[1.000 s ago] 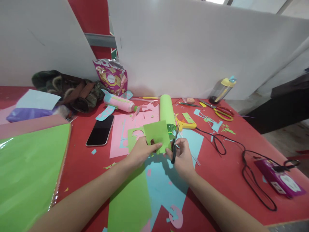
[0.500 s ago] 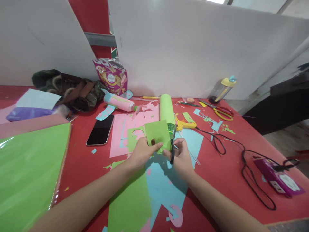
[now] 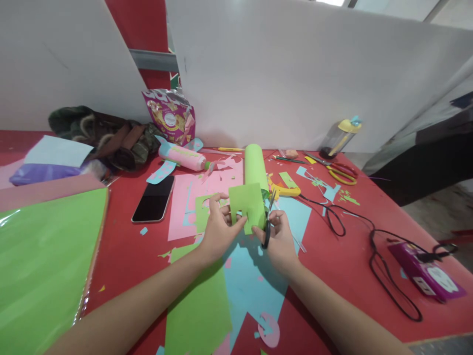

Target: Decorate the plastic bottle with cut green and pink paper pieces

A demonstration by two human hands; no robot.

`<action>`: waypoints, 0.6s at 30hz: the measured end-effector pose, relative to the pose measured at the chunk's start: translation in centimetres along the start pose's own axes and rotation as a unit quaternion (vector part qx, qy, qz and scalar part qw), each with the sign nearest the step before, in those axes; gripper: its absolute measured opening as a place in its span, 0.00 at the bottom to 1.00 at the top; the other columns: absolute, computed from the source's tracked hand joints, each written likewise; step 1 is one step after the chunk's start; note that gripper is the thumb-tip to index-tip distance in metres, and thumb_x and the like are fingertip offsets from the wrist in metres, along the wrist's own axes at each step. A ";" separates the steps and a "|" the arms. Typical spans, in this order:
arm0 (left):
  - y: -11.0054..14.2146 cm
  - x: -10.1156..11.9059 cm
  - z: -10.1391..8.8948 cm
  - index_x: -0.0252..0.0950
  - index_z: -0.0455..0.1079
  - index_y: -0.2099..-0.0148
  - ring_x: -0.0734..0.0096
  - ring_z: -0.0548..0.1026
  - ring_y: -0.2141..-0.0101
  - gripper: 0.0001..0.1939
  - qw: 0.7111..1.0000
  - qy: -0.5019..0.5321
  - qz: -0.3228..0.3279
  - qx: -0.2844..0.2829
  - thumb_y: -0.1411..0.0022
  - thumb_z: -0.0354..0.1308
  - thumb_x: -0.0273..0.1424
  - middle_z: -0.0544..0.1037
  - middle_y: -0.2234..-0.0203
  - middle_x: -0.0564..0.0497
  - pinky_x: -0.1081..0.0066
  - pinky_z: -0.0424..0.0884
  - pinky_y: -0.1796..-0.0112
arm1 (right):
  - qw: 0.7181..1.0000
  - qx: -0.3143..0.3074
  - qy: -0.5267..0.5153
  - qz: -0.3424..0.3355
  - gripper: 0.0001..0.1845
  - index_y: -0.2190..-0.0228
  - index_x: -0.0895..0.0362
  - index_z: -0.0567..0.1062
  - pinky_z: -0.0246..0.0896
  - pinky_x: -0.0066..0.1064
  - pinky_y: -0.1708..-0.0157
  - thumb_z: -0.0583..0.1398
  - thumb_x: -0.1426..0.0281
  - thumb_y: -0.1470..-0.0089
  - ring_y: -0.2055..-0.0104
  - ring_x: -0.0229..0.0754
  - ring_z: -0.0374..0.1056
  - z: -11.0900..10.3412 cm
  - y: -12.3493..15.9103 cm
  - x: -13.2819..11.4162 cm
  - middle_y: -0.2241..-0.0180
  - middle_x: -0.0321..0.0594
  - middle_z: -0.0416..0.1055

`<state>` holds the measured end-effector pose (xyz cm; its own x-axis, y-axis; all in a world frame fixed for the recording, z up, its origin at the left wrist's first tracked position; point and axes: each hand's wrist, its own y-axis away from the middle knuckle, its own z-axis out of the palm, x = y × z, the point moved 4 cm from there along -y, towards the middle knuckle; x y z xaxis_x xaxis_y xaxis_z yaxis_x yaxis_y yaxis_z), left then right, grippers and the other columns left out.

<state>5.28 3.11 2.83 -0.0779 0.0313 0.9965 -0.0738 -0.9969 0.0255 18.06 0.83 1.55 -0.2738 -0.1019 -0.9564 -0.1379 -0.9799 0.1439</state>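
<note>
Over a red table [image 3: 332,286], a green card [image 3: 247,199] hangs between two hands, having just shifted slightly right, nearer the scissors [image 3: 267,235]. The left hand [image 3: 217,234] has spread its index finger away from the card, thumb at the notch; whether it pinches there cannot be told. The right hand [image 3: 281,246] grips the scissors, thumb pressed to the card's lower right corner. The shift apparently leaves the right hand steadying the card.

Red table [image 3: 340,268] bearing phone [image 3: 153,199], pink paper [image 3: 177,212], power strip [image 3: 424,272].
</note>
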 end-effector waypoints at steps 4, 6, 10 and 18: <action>0.1 -0.1 0.2 0.42 0.47 0.52 0.78 0.71 0.72 0.26 0.999 0.000 0.038 -0.017 0.51 0.55 0.25 0.70 0.69 0.56 0.75 0.67 0.70 | 1.000 0.006 0.002 -0.004 0.25 0.73 0.51 0.53 0.57 0.21 0.85 0.64 0.72 0.68 0.74 0.34 0.64 -0.1 0.0 -0.1 0.72 0.28 0.61; 0.2 -0.1 0.1 0.43 0.47 0.51 0.78 0.72 0.71 0.27 0.999 0.007 0.051 -0.013 0.50 0.56 0.26 0.70 0.66 0.54 0.75 0.67 0.70 | 1.000 0.008 0.006 -0.004 0.25 0.74 0.51 0.53 0.58 0.22 0.85 0.64 0.71 0.68 0.74 0.34 0.64 -0.1 -0.1 -0.1 0.72 0.28 0.61; 0.1 0.4 -0.1 0.43 0.42 0.44 0.76 0.73 0.70 0.33 0.996 -0.002 0.085 -0.016 0.48 0.54 0.27 0.72 0.68 0.53 0.73 0.68 0.68 | 1.000 0.007 0.006 -0.004 0.24 0.74 0.51 0.53 0.58 0.22 0.85 0.64 0.71 0.68 0.77 0.32 0.62 -0.1 -0.1 0.0 0.73 0.27 0.61; -0.1 1.6 0.2 0.37 0.73 0.70 0.71 0.70 0.75 0.06 0.952 -0.246 0.158 -0.091 0.50 0.54 0.28 0.75 0.78 0.51 0.71 0.65 0.70 | 1.000 0.006 -0.001 -0.015 0.24 0.74 0.51 0.54 0.57 0.22 0.81 0.65 0.73 0.69 0.73 0.33 0.63 -0.2 0.0 0.0 0.72 0.28 0.61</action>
<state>5.31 3.27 4.39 0.3477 -0.3497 0.8700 -0.2982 -0.9209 -0.2510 18.21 0.82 1.45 -0.2711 -0.0716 -0.9599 -0.1574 -0.9805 0.1176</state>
